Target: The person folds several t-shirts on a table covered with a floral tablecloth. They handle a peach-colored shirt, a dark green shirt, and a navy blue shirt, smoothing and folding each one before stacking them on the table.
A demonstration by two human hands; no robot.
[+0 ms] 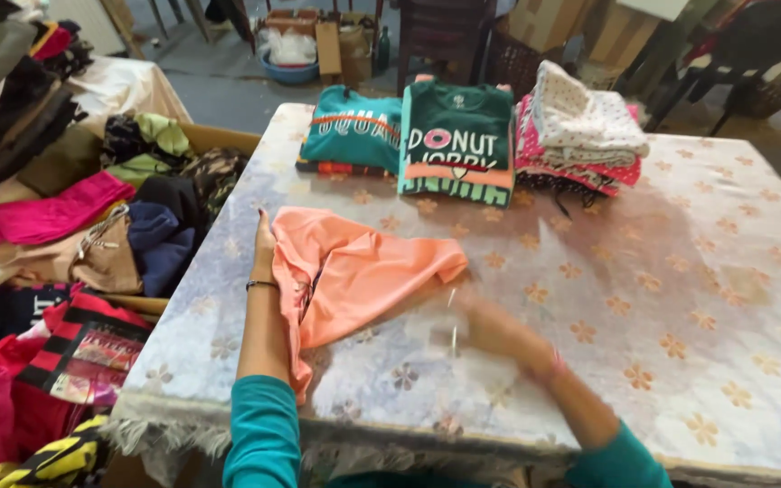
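An orange garment (363, 271) lies crumpled on the flower-patterned table cover (680, 271). My left hand (264, 244) rests at the garment's left edge, fingers pointing away from me; whether it grips the cloth I cannot tell. My right hand (490, 327) is blurred with motion just right of the garment's lower right corner, above the table; its fingers cannot be made out. Both arms wear teal sleeves.
Three stacks of folded clothes stand at the table's far side: teal tops (352, 131), dark green tops (456, 140), and pink and white dotted pieces (580, 131). A cardboard box of mixed unfolded clothes (92, 226) sits left of the table. Chairs and boxes stand behind.
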